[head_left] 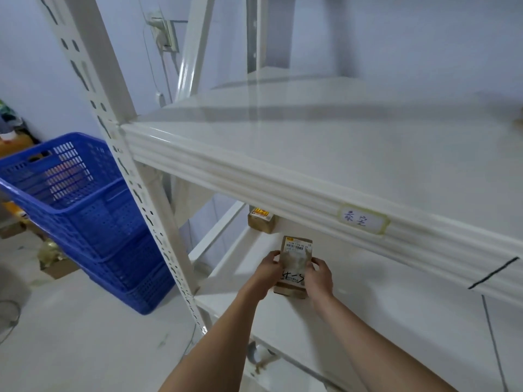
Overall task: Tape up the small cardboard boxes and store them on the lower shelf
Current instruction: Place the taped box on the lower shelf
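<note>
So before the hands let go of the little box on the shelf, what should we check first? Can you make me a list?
1. Both hands hold the box: left hand and right hand grip the small cardboard box from either side. Ok.
2. Box is over the lower shelf, not past its edge: ok.
3. Box bottom sits flat on the shelf: cannot tell, hands hide it.
4. Box is taped shut: cannot tell, too blurry.
5. Room beside the other box farther back: ok, they are apart.
</note>
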`<state>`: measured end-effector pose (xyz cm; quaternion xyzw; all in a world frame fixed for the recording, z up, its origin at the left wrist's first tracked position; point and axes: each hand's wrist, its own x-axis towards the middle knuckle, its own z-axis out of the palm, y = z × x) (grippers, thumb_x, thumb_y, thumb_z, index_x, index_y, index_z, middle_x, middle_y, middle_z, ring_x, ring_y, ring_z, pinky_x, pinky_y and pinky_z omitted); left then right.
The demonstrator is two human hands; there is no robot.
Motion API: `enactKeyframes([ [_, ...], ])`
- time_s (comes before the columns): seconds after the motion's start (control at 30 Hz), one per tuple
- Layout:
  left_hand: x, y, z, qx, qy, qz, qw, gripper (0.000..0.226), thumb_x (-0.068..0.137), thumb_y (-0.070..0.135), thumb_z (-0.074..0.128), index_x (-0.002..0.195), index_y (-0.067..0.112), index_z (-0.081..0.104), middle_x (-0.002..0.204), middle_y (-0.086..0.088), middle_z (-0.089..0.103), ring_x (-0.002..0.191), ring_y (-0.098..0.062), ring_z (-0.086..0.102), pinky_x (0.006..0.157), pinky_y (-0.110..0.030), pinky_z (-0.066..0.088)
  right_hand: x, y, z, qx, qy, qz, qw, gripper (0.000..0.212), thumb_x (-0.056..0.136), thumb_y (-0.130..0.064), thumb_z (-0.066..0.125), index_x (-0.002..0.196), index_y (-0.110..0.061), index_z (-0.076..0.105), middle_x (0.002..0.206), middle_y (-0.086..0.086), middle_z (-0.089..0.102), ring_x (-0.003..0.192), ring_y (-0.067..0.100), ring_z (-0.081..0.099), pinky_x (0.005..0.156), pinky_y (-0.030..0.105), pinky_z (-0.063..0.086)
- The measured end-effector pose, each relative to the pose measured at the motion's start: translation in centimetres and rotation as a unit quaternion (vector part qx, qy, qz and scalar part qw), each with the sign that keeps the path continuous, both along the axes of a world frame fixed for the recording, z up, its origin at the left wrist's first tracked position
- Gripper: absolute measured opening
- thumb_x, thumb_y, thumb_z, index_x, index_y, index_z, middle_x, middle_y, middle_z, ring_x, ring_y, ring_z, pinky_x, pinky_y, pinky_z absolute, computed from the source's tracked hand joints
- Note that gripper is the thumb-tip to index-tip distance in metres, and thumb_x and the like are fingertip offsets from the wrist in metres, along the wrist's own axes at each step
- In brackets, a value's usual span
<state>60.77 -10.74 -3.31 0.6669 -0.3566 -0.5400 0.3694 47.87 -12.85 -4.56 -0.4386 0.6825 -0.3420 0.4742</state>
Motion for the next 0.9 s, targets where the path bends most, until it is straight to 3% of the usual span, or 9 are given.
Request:
enactKeyframes([
  [0.1, 1.3, -0.9, -0.6, 0.003, -0.021, -0.06, 0.998, 0.056, 0.103, 0.025, 0.043, 0.157, 0.024, 0.028, 0.141, -0.012, 0.057, 0.12, -0.025, 0.062, 0.105, -0.041, 0.05, 1.1, -0.7, -0.4, 0.023, 0.044, 0.006, 0.999, 0.036, 0.101, -0.031, 0.049, 0.133, -0.018, 0.06, 0.125, 0.006, 0.068, 0.109, 0.029, 0.065, 0.093, 0.038, 0.053],
  [0.23, 2.8, -1.6, -1.6, 0.003, -0.06, -0.119, 0.991, 0.053, 0.103, 0.029, 0.041, 0.153, 0.028, 0.023, 0.13, -0.009, 0.063, 0.113, -0.023, 0.064, 0.102, -0.04, 0.051, 2.4, -1.2, -0.8, 0.055, 0.061, -0.015, 0.997, 0.042, 0.098, -0.032, 0.056, 0.135, -0.013, 0.059, 0.129, 0.012, 0.066, 0.113, 0.032, 0.064, 0.096, 0.041, 0.054],
  [0.33, 3.9, -2.4, -1.8, 0.003, -0.101, -0.166, 0.981, 0.062, 0.101, 0.02, 0.044, 0.157, 0.024, 0.016, 0.141, -0.011, 0.056, 0.116, -0.024, 0.06, 0.095, -0.034, 0.05, 3.2, -1.6, -0.5, 0.081, 0.07, 0.011, 0.994, 0.045, 0.099, -0.027, 0.054, 0.141, -0.01, 0.053, 0.127, 0.01, 0.066, 0.111, 0.029, 0.065, 0.096, 0.039, 0.054],
  [0.4, 4.5, -2.9, -1.9, -0.03, -0.164, -0.18, 0.969, 0.065, 0.101, 0.018, 0.044, 0.16, 0.02, 0.016, 0.152, -0.013, 0.045, 0.129, -0.028, 0.053, 0.101, -0.032, 0.044, 3.7, -1.6, -0.2, 0.079, 0.072, 0.022, 0.994, 0.055, 0.1, -0.022, 0.052, 0.152, -0.012, 0.039, 0.14, 0.011, 0.057, 0.123, 0.029, 0.059, 0.101, 0.035, 0.05],
  [0.47, 5.1, -2.9, -1.8, -0.101, -0.246, -0.197, 0.944, 0.058, 0.102, 0.018, 0.045, 0.157, 0.015, 0.027, 0.156, -0.01, 0.036, 0.138, -0.028, 0.044, 0.102, -0.027, 0.039, 4.2, -0.9, 0.2, 0.03, 0.136, 0.036, 0.99, 0.055, 0.1, -0.017, 0.048, 0.154, -0.017, 0.038, 0.147, 0.012, 0.053, 0.129, 0.031, 0.055, 0.095, 0.027, 0.046],
  [0.57, 6.3, -2.1, -2.2, -0.202, -0.333, -0.304, 0.869, 0.04, 0.098, 0.021, 0.05, 0.136, 0.008, 0.055, 0.146, -0.008, 0.047, 0.133, -0.027, 0.047, 0.115, -0.032, 0.03, 5.2, 0.4, -0.1, -0.064, 0.232, 0.101, 0.965, 0.048, 0.095, -0.009, 0.047, 0.142, -0.019, 0.053, 0.138, 0.01, 0.061, 0.122, 0.03, 0.06, 0.093, 0.024, 0.045],
  [0.67, 7.4, -2.1, -3.2, -0.242, -0.37, -0.351, 0.826, 0.042, 0.099, 0.021, 0.049, 0.138, 0.007, 0.055, 0.148, -0.009, 0.046, 0.14, -0.024, 0.039, 0.122, -0.033, 0.007, 6.2, 0.1, -0.4, -0.033, 0.305, 0.168, 0.937, 0.044, 0.094, -0.018, 0.056, 0.137, -0.014, 0.051, 0.132, 0.012, 0.062, 0.118, 0.031, 0.06, 0.097, 0.032, 0.05],
  [0.8, 7.9, -3.2, -3.7, -0.27, -0.447, -0.362, 0.773, 0.049, 0.101, 0.02, 0.045, 0.149, 0.009, 0.041, 0.155, -0.006, 0.039, 0.149, -0.019, 0.026, 0.125, -0.038, 0.004, 7.2, -1.0, -0.8, -0.005, 0.395, 0.25, 0.884, 0.069, 0.094, -0.031, 0.054, 0.155, -0.012, 0.028, 0.162, 0.014, 0.027, 0.145, 0.032, 0.032, 0.121, 0.047, 0.025],
  [0.9, 8.3, -4.4, -3.7, -0.238, -0.519, -0.374, 0.731, 0.06, 0.103, 0.02, 0.039, 0.159, 0.01, 0.02, 0.167, -0.005, 0.019, 0.155, -0.019, 0.009, 0.125, -0.046, -0.002, 7.1, -2.2, -1.1, 0.02, 0.417, 0.266, 0.869, 0.082, 0.094, -0.028, 0.055, 0.162, -0.021, 0.009, 0.169, 0.008, -0.009, 0.155, 0.026, 0.012, 0.124, 0.051, 0.01],
])
